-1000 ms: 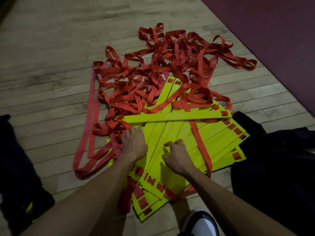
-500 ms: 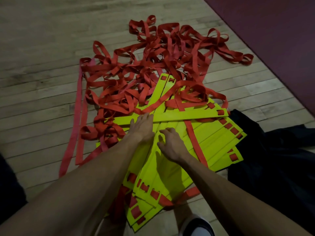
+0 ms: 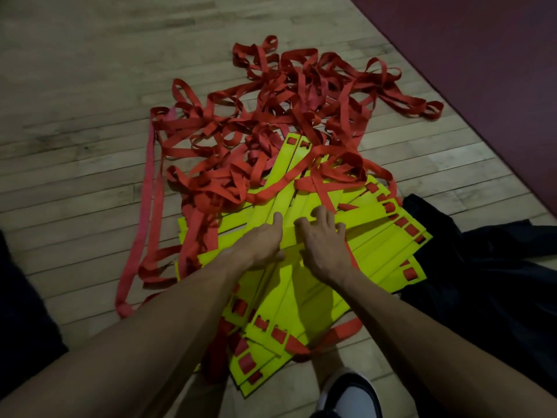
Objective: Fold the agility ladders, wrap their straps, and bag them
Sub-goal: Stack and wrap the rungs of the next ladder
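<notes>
Floorboards of pale wood (image 3: 90, 86) carry everything here, with a dark red mat (image 3: 482, 70) at the far right and crumpled black fabric (image 3: 482, 282) beside the pile. Flat yellow plastic ladder rungs (image 3: 301, 297) lie fanned and overlapping, a tangle of red webbing straps (image 3: 271, 131) heaped beyond and over them. The left hand (image 3: 259, 245) presses flat, grip released; the right hand (image 3: 322, 245) likewise, fingers slightly bent. A black-and-white shoe (image 3: 349, 396) is cut off below.
</notes>
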A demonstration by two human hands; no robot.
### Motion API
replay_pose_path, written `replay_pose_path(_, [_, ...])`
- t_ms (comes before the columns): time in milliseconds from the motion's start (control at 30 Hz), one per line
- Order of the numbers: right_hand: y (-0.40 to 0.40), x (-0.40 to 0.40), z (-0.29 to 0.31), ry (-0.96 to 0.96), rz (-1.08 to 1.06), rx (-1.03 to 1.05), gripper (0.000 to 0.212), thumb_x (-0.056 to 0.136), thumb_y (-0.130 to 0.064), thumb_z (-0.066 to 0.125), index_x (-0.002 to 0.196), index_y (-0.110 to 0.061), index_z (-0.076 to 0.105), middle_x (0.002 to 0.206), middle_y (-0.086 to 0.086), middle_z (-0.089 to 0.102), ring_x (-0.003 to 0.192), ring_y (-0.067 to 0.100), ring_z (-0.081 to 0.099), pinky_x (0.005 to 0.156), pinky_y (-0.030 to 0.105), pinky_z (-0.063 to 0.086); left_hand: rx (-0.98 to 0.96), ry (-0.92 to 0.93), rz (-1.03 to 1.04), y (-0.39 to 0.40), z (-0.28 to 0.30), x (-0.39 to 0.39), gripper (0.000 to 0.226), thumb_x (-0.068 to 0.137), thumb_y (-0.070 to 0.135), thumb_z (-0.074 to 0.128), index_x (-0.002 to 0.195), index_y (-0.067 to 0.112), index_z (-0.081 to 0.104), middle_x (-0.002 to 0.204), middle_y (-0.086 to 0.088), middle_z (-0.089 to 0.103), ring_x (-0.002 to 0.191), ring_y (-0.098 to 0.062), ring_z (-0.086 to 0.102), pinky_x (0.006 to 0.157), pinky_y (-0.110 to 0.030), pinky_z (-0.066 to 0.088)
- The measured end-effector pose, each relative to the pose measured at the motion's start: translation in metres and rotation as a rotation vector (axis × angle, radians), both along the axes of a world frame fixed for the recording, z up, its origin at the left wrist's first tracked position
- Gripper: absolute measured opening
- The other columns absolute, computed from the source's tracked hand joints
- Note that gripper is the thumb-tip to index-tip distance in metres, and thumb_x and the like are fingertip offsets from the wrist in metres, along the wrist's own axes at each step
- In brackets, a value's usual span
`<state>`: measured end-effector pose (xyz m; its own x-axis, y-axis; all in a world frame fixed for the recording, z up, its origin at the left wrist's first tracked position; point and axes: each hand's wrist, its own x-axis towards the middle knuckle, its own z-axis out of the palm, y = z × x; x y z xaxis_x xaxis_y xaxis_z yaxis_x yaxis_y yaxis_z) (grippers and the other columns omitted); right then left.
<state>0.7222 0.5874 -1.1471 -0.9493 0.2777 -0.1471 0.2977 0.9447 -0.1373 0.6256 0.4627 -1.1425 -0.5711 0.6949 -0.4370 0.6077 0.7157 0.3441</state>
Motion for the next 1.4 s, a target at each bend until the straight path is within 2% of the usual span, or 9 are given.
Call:
replay_pose_path(133, [-0.002, -0.017, 0.046, 0.022, 0.054, 0.018, 0.042, 0.092, -0.008, 0.05, 0.133, -0.015, 0.039, 0.131, 0.012, 0.045, 0.128, 0.033, 0.039, 0.106, 0.058, 0.03, 0.065, 0.089, -0.003, -0.031, 0.049, -0.007, 0.062, 0.093, 0.036, 0.068, 0.133, 0.009, 0.03, 0.12, -0.023, 0.063, 0.111, -0.042, 0.06, 0.09, -0.048, 0.048])
replay_pose_path(367, [-0.029, -0.014, 0.105, 0.052, 0.245, -0.027, 0.026, 0.098, -0.009, 0.048, 0.122, -0.02, 0.05, 0.117, 0.006, 0.052, 0.116, 0.029, 0.049, 0.098, 0.05, 0.035, 0.029, 0.01, 0.009, -0.102, 0.126, -0.009, 0.021, 0.099, 0.028, 0.058, 0.105, 0.018, 0.04, 0.095, -0.019, 0.063, 0.079, -0.032, 0.059, 0.066, -0.04, 0.044])
replay_pose_path(500, [-0.037, -0.008, 0.114, 0.191, 0.298, 0.03, 0.02, 0.098, -0.008, 0.045, 0.111, -0.021, 0.054, 0.105, 0.005, 0.055, 0.105, 0.029, 0.051, 0.089, 0.043, 0.033, -0.084, 0.146, 0.046, -0.135, 0.143, -0.012, 0.013, 0.096, 0.03, 0.062, 0.107, 0.023, 0.059, 0.097, -0.003, 0.064, 0.094, -0.027, 0.062, 0.075, -0.037, 0.05])
replay_pose_path(700, [-0.022, -0.009, 0.115, 0.14, 0.227, -0.057, 0.016, 0.1, -0.013, 0.049, 0.09, -0.025, 0.043, 0.097, 0.003, 0.059, 0.101, 0.027, 0.054, 0.091, 0.043, 0.032, -0.147, 0.463, 0.29, -0.159, 0.124, -0.018, 0.01, 0.092, 0.022, 0.061, 0.102, 0.023, 0.061, 0.103, -0.004, 0.067, 0.105, -0.029, 0.063, 0.094, -0.044, 0.044])
replay_pose_path(900, [-0.008, -0.022, 0.095, 0.067, 0.179, -0.05, 0.014, 0.098, -0.011, 0.048, 0.09, -0.021, 0.043, 0.087, 0.0, 0.051, 0.097, 0.028, 0.053, 0.087, 0.043, 0.032, -0.079, 0.534, 0.352, -0.152, 0.091, -0.032, 0.009, 0.092, 0.014, 0.059, 0.097, 0.021, 0.058, 0.096, -0.005, 0.066, 0.108, -0.032, 0.059, 0.111, -0.054, 0.029])
replay_pose_path(1000, [-0.01, -0.032, 0.082, 0.019, 0.203, -0.029, 0.008, 0.096, -0.011, 0.05, 0.096, -0.018, 0.047, 0.091, 0.003, 0.057, 0.096, 0.03, 0.057, 0.09, 0.044, 0.035, -0.085, 0.549, 0.234, -0.144, 0.072, -0.037, 0.009, 0.096, 0.012, 0.052, 0.102, 0.016, 0.057, 0.095, -0.009, 0.068, 0.093, -0.034, 0.065, 0.083, -0.044, 0.047])
replay_pose_path(1133, [-0.033, -0.047, 0.06, -0.028, 0.286, -0.1, 0.016, 0.101, -0.029, 0.053, 0.11, -0.016, 0.054, 0.105, 0.005, 0.065, 0.1, 0.028, 0.061, 0.099, 0.049, 0.039, -0.009, 0.568, 0.108, -0.121, 0.051, -0.035, 0.007, 0.098, 0.018, 0.054, 0.105, 0.018, 0.052, 0.099, -0.006, 0.068, 0.095, -0.033, 0.066, 0.061, -0.036, 0.033])
replay_pose_path(1233, [-0.049, -0.053, 0.039, 0.01, 0.329, -0.092, 0.012, 0.103, -0.019, 0.049, 0.115, -0.015, 0.051, 0.105, 0.008, 0.062, 0.094, 0.034, 0.062, 0.073, 0.039, 0.041, 0.124, 0.581, 0.122, -0.103, 0.038, -0.032, 0.016, 0.096, 0.031, 0.062, 0.1, 0.017, 0.056, 0.092, -0.004, 0.066, 0.088, -0.031, 0.066, 0.061, -0.035, 0.032])
replay_pose_path(1400, [-0.036, -0.049, 0.017, -0.009, 0.277, -0.122, 0.013, 0.102, -0.015, 0.045, 0.114, -0.018, 0.05, 0.101, 0.008, 0.06, 0.084, 0.035, 0.062, 0.06, 0.039, 0.043, 0.142, 0.647, 0.243, -0.118, 0.007, -0.047, 0.022, 0.081, 0.013, 0.071, 0.097, 0.018, 0.057, 0.095, -0.006, 0.063, 0.097, -0.032, 0.059, 0.098, -0.05, 0.041])
